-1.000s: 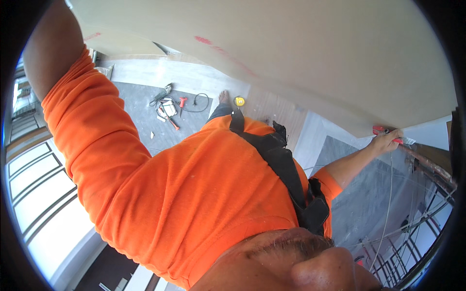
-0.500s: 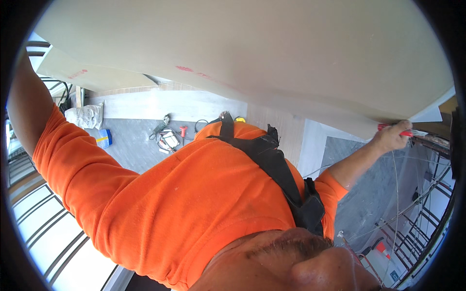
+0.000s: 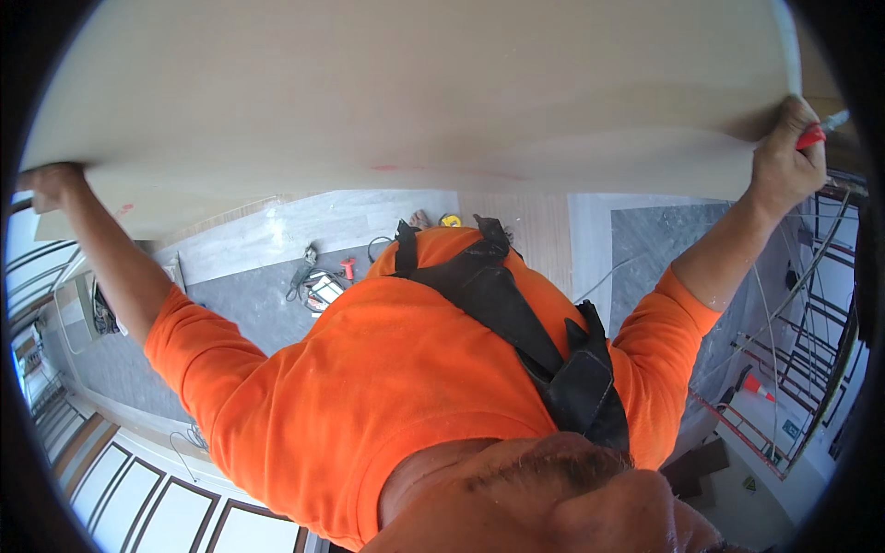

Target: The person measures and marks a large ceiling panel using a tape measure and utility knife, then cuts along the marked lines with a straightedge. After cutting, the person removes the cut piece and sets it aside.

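Note:
A big beige plasterboard sheet [image 3: 415, 83], with faint red marks, spans the upper part of the view. At its left lower corner is my left hand [image 3: 57, 187], closed on the edge with some fingers hidden and blurred. My right hand [image 3: 785, 164] grips the right edge, thumb against the board's face. A red-handled tool [image 3: 810, 136] with a pale tip is also in that hand; its kind cannot be made out. Both arms are stretched out wide.
Below, a corded power tool [image 3: 302, 274] and a red tool [image 3: 348, 267] lie on the grey floor. A yellow tape measure [image 3: 450, 220] is near my waist. Another board [image 3: 175, 217] lies beyond my left forearm. Metal scaffolding [image 3: 811, 276] and a cone [image 3: 758, 387] are at right.
My left hand has come into view at the board's left edge. My right hand has moved farther up with the red tool. The board has shifted and now looks more level.

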`<state>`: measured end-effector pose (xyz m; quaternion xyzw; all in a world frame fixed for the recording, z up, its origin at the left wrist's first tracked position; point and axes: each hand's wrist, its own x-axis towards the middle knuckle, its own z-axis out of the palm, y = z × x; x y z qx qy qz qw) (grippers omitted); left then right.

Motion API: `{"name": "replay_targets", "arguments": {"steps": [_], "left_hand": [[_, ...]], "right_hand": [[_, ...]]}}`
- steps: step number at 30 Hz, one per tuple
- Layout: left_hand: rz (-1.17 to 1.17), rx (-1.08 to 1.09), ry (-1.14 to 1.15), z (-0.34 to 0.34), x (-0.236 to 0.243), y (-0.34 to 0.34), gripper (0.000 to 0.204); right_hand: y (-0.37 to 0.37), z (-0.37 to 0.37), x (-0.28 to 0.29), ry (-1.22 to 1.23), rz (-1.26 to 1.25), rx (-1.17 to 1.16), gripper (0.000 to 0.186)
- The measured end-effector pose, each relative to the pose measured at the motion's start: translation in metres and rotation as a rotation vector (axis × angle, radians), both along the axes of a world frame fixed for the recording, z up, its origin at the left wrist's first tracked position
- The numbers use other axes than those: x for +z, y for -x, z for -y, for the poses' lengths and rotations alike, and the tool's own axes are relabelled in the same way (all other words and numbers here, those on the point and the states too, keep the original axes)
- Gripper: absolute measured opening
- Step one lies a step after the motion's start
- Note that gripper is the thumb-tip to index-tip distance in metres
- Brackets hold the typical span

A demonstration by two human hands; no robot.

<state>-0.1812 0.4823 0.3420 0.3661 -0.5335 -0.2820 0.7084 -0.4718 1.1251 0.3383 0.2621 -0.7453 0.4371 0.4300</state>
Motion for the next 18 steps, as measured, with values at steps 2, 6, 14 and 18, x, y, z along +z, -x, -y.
{"name": "replay_targets", "arguments": {"steps": [2,6,14,18], "left_hand": [[-0.043,0.015,-0.092,0.003,-0.044,0.001,0.093],[-0.104,0.055,-0.242,0.023,-0.127,-0.011,0.091],[0.131,0.285,-0.343,0.172,-0.320,-0.111,0.076],[0.442,0.611,-0.386,0.167,-0.352,-0.150,0.082]], "right_hand": [[-0.006,0.017,-0.011,-0.088,-0.017,0.014,0.037],[-0.015,0.045,-0.042,-0.200,0.081,0.065,0.031],[-0.033,0.105,-0.078,-0.461,-0.004,0.129,0.019],[-0.023,0.140,-0.100,-0.535,-0.085,0.240,0.024]]}}
